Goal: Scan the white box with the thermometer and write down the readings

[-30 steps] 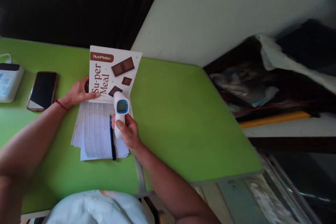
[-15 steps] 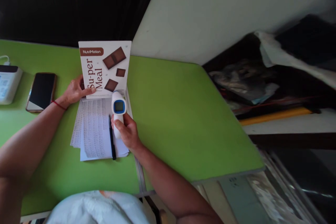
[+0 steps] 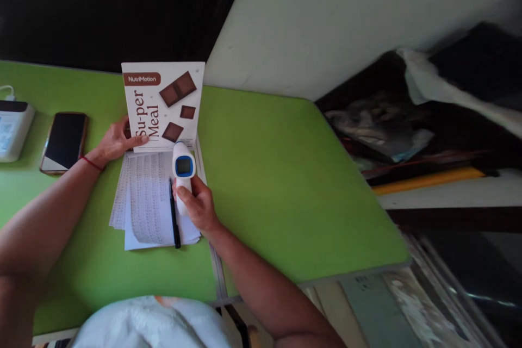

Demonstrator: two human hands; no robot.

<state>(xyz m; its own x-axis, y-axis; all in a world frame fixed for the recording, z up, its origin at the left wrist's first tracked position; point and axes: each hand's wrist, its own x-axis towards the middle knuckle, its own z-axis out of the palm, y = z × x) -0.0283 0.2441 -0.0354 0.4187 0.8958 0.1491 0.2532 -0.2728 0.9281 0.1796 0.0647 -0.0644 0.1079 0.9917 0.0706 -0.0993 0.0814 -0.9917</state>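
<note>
Okay, holding white Su-per Meal pack [image 3: 163, 107] near-upright at far end of printed papers [image 3: 149, 196] on green counter [image 3: 285, 185], gripping lower left edge with left hand [image 3: 115, 141], showing thumb over front, hiding most fingers behind. Probably handling light, stiff, easily dented; best taking by side edges. Clutching thermometer gun [image 3: 184, 166] in right hand [image 3: 200, 206] with fingers wrapped around handle, pointing nose toward pack's lower right; likely feeling light, smooth, hard. Stretching left forearm [image 3: 53, 217] diagonally forward, angling right forearm [image 3: 253, 277] inward.
</note>
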